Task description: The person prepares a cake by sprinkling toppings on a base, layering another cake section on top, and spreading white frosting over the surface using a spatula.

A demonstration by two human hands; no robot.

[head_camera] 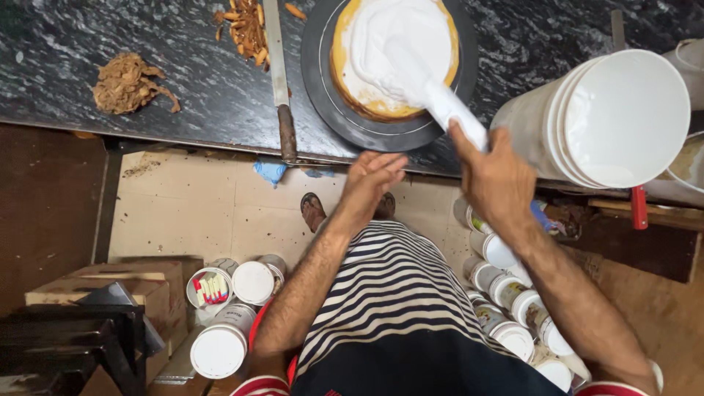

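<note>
Spreading white cream over the cake (381, 88) at the top centre of the frame is the step in hand: your right hand (495, 176) is closed around the handle of the cream-coated spatula (429, 81), whose blade lies on the cake. Your left hand (374, 176) is open, fingers loosely extended, holding nothing, just below the dark turntable (323, 95). Next, as I judge it, comes turning that turntable while sweeping. Cream hides the blade, and 1 white bucket (616, 121) is partly cut off at the right.
</note>
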